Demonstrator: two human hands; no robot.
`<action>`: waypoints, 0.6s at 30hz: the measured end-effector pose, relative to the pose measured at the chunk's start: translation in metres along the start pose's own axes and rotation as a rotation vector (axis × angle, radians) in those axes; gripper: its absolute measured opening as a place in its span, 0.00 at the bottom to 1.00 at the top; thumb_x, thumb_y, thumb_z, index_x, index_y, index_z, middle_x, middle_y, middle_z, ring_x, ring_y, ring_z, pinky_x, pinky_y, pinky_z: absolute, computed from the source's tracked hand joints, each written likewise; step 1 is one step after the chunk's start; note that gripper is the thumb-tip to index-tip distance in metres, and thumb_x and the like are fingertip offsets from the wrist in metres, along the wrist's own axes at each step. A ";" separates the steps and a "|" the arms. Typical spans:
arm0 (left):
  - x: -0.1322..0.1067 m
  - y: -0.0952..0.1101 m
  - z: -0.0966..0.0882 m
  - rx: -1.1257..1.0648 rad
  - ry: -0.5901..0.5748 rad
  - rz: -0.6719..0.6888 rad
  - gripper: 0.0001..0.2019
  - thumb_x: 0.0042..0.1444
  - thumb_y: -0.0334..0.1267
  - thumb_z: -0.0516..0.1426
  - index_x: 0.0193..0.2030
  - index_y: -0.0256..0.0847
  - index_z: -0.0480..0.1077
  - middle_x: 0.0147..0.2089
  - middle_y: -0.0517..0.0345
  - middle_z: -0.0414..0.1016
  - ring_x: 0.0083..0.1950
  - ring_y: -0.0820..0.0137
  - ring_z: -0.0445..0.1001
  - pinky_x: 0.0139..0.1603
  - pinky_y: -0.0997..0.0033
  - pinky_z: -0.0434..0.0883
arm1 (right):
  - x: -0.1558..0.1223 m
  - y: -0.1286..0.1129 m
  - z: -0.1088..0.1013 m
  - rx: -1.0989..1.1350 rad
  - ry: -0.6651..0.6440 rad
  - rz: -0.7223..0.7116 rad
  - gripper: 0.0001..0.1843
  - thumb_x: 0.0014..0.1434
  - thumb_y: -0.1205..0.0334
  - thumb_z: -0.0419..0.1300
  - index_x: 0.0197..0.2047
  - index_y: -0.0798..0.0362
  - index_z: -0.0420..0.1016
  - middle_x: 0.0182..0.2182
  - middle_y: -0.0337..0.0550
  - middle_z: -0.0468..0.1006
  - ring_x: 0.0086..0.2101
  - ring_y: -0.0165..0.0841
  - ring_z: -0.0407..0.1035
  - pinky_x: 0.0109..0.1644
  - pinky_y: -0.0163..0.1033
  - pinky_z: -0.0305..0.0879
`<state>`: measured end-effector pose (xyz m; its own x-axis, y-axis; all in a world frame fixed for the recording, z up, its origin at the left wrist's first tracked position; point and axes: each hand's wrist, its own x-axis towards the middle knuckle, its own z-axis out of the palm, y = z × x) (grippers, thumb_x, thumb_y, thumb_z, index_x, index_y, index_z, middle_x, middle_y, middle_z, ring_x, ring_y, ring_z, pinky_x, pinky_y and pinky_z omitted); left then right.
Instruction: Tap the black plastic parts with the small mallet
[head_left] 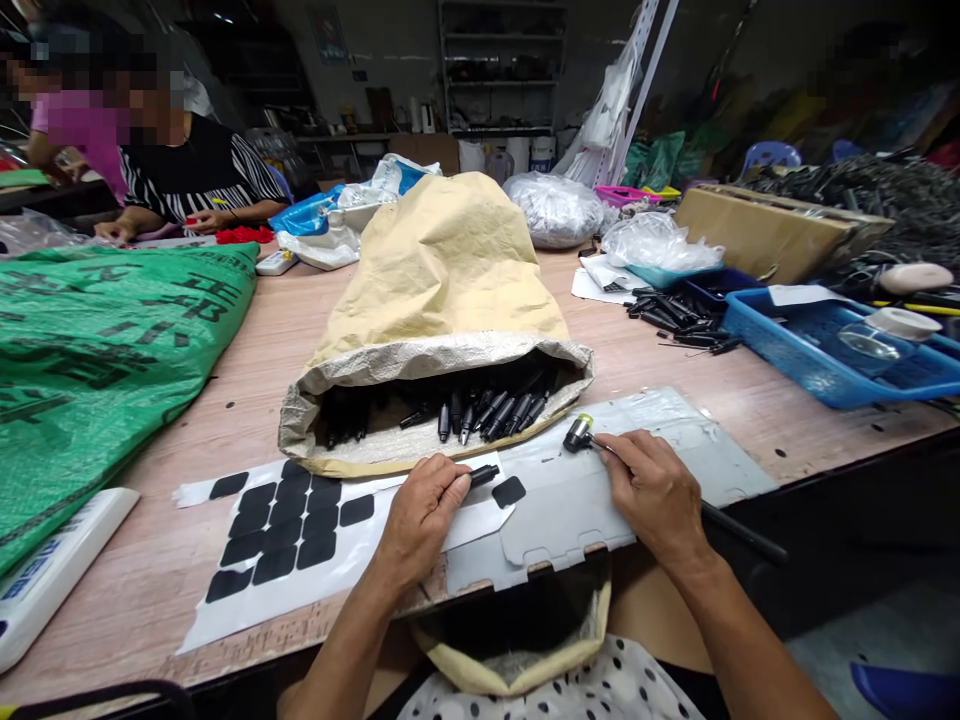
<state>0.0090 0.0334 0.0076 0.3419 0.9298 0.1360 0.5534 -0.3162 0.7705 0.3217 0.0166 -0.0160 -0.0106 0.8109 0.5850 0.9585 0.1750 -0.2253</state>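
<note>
My left hand (427,515) is closed round a short black pen-like part (484,475), whose tip points right over the grey board (667,440). In my right hand (652,490) is a small hammer (578,433) with a metal head and a yellowish face. Its black handle sticks out behind the wrist, and the head is just above or touching the board. A black square sticker (509,491) lies by the held part. Just beyond my hands, a yellow woven sack (450,270) lies with its mouth towards me, showing several black pen-like parts (499,412) inside.
At left are a white sheet of black stickers (206,625), a green sack (112,340) and a white box (64,570). Loose black parts (679,315) and a blue basket (817,375) stand right. A second sack mouth (517,675) hangs at my lap. A co-worker (199,175) sits far left.
</note>
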 end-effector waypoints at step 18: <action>-0.044 0.051 0.003 -0.135 -0.260 0.013 0.14 0.73 0.46 0.47 0.48 0.46 0.71 0.41 0.58 0.76 0.41 0.67 0.73 0.42 0.70 0.67 | -0.002 -0.001 0.002 -0.046 0.006 0.008 0.13 0.66 0.66 0.59 0.51 0.49 0.80 0.36 0.41 0.78 0.39 0.37 0.69 0.46 0.41 0.64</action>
<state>0.0247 -0.0239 0.0395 0.5413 0.8408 -0.0041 0.4473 -0.2838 0.8482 0.3199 0.0152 -0.0183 -0.0015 0.8085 0.5885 0.9705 0.1431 -0.1941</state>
